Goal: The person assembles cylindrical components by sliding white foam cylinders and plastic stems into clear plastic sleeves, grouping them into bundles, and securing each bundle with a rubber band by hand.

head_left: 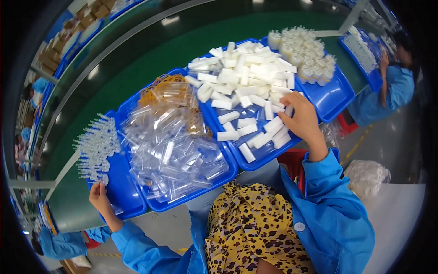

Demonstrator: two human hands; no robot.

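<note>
My left hand (99, 200) is closed in a pinch at the left blue tray (125, 194). At its fingertips is a small translucent plastic piece with a round base (105, 179), next to a cluster of similar thin-stemmed pieces (98, 144). My right hand (301, 116) bends over the right side of a blue tray heaped with white rectangular blocks (248, 68). Its thumb and fingers close around one white block (289, 110), partly hidden by the fingers. More white blocks lie loose just left of this hand.
Between my hands a blue tray (180, 201) holds clear plastic sleeves (169, 150) and tan rubber bands (166, 93). At far right another tray (335, 98) carries stacked translucent round parts (303, 52). Behind runs a green conveyor belt (91, 91). Co-workers in blue (388, 91) sit on both sides.
</note>
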